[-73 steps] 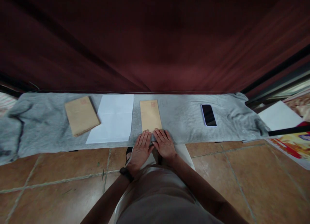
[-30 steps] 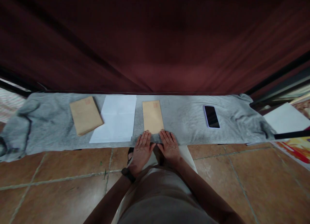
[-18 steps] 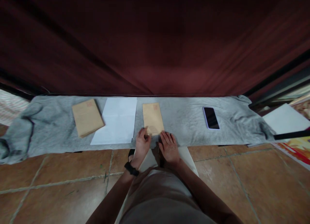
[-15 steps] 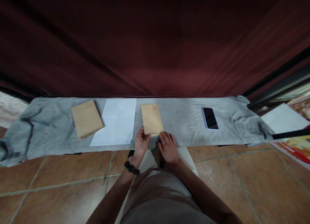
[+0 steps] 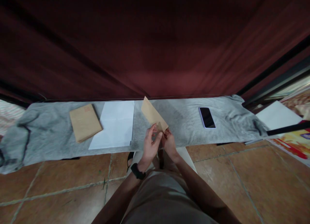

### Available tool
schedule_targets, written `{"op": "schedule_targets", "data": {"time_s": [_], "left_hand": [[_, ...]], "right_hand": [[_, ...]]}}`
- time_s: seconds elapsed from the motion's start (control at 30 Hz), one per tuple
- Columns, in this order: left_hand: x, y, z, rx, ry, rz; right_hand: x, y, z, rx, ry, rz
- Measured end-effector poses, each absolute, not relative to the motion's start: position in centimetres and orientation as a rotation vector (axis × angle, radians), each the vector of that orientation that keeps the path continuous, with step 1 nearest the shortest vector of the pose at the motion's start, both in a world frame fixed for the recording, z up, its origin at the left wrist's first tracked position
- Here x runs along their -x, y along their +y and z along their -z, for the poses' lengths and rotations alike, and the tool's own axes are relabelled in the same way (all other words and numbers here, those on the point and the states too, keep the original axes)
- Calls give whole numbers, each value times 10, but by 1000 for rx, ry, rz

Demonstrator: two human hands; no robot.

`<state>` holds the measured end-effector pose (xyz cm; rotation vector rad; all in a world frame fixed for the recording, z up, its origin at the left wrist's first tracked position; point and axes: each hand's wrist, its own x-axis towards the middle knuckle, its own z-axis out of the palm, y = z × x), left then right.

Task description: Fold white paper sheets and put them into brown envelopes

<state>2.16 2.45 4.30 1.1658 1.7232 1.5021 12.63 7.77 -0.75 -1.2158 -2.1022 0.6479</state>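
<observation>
A brown paper envelope [image 5: 153, 112] is lifted at a tilt above the grey cloth, its near end between my hands. My right hand [image 5: 170, 145] grips its near right corner, the fingers partly hidden behind the paper. Beside the near edge is my left hand [image 5: 150, 145], a dark band on its wrist. Its thumb and curved fingers are apart, and the fingertips are at the envelope's lower end; whether they press on the paper is hard to see.
A stack of brown envelopes [image 5: 85, 123] lies on the left, overlapping a creased white paper sheet [image 5: 115, 123]. On the right rests a phone [image 5: 207, 117]. Grey cloth [image 5: 184, 120] covers the narrow bench, with a dark red curtain [image 5: 155, 56] behind it.
The envelope has gone from lying flat on the cloth to being raised and turned at an angle. My right hand has closed on its corner; my left hand has shifted right.
</observation>
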Motion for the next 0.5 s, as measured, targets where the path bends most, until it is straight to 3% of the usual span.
{"op": "schedule_targets", "data": {"time_s": [0.1, 0.17, 0.27, 0.5], "left_hand": [[-11, 20, -28, -916, 1834, -1541], [-6, 18, -16, -728, 1735, -1498], [-2, 17, -4, -623, 1546, -1418], [13, 27, 4, -632, 1527, -1366]], "right_hand": [[-121, 75, 10, 1201, -1357, -1363], [-116, 69, 10, 1123, -965, -1640], [-108, 60, 11, 1037, -694, -1775], [-111, 59, 18, 1072, -616, -1828]]}}
